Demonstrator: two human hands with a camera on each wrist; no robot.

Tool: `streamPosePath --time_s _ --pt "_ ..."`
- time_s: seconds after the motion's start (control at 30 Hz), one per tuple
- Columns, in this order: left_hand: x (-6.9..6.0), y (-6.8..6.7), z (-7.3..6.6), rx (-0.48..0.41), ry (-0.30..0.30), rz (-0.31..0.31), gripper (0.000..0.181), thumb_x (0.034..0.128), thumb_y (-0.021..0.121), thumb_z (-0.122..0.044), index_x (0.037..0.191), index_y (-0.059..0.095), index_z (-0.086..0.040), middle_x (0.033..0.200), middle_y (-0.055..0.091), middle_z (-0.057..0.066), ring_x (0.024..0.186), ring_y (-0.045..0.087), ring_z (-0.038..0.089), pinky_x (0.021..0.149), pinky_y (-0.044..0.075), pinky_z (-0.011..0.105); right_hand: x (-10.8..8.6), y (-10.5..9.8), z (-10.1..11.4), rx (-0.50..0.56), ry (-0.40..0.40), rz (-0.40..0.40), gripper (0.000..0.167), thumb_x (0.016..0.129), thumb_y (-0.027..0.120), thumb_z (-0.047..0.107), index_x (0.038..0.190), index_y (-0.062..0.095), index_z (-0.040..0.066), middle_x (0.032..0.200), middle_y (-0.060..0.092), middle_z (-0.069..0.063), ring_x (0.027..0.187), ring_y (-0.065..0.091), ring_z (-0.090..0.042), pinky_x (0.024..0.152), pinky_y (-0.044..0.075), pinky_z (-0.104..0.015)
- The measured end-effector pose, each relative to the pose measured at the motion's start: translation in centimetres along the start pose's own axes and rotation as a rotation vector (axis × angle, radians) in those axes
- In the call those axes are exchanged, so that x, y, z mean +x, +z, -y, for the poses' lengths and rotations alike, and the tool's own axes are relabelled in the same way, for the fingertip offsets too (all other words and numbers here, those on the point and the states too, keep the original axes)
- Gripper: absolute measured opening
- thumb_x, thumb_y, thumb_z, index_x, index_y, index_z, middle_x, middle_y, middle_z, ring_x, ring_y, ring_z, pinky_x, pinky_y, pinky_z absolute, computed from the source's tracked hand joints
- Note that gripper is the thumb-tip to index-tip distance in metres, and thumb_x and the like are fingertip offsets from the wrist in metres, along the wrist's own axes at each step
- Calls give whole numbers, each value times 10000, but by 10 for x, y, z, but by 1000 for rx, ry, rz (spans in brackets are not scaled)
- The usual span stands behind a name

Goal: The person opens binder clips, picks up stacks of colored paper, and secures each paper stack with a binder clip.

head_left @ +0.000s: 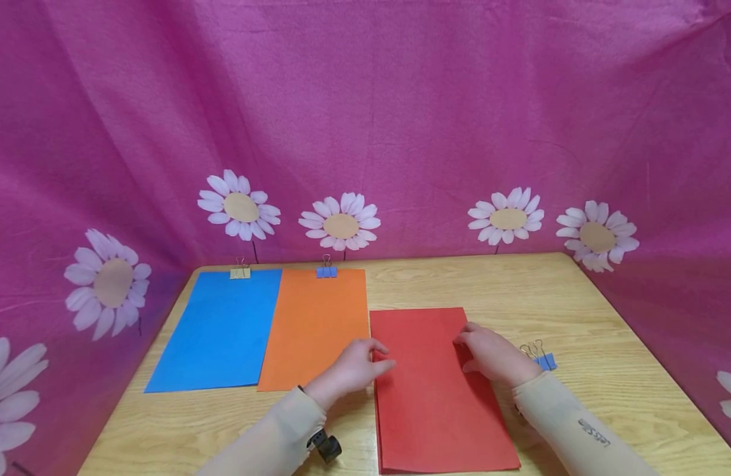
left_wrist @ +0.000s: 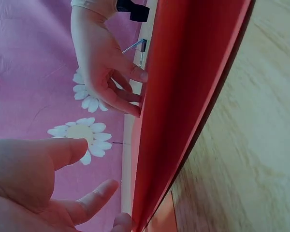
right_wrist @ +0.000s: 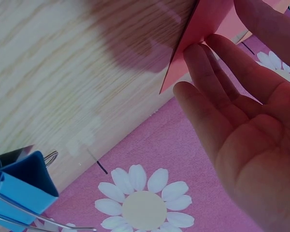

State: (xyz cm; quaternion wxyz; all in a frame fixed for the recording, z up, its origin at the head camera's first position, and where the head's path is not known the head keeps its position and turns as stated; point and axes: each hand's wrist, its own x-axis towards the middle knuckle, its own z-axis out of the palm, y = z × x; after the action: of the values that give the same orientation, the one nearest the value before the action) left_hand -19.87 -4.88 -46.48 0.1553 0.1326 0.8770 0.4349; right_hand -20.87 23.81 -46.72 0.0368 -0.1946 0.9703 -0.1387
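Note:
A stack of red sheets (head_left: 431, 403) lies on the table between the two hands. At its left edge is the left hand (head_left: 355, 365), thumb and fingers apart, reaching slightly over the top sheet. The right hand (head_left: 492, 356) touches the right edge; in the right wrist view its long fingers (right_wrist: 212, 79) meet the red paper's edge. Seen from the left wrist, the red layers (left_wrist: 183, 87) stand apart with a gap between them, and neither thumb nor fingers of the left hand (left_wrist: 34, 179) close on them.
Left of the stack lie a blue sheet (head_left: 217, 330) with a yellow binder clip (head_left: 240, 273) and an orange sheet (head_left: 318, 330) with a blue binder clip (head_left: 326, 272). A loose blue binder clip (head_left: 545, 361) sits beyond the right hand. Pink flowered cloth (head_left: 425, 132) surrounds the table.

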Motion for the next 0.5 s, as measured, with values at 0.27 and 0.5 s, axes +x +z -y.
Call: streamPosePath --time_s 0.27,0.5 --pt "0 0 0 167 11 -35 391 941 754 -305 1171 660 -3 1186 586 155 1122 500 305 907 497 463 -1 -1 0 -1 -4 -2 416 776 881 57 1156 722 1 1106 660 -90 999 652 -239 905 587 -430" --pt "18 -6 -4 302 8 -82 396 932 768 -326 1113 647 5 1224 560 166 1113 457 321 886 478 465 -2 -3 1 -7 -8 -9 407 770 883 52 1141 725 -1 1096 660 -94 990 652 -242 899 588 -427"
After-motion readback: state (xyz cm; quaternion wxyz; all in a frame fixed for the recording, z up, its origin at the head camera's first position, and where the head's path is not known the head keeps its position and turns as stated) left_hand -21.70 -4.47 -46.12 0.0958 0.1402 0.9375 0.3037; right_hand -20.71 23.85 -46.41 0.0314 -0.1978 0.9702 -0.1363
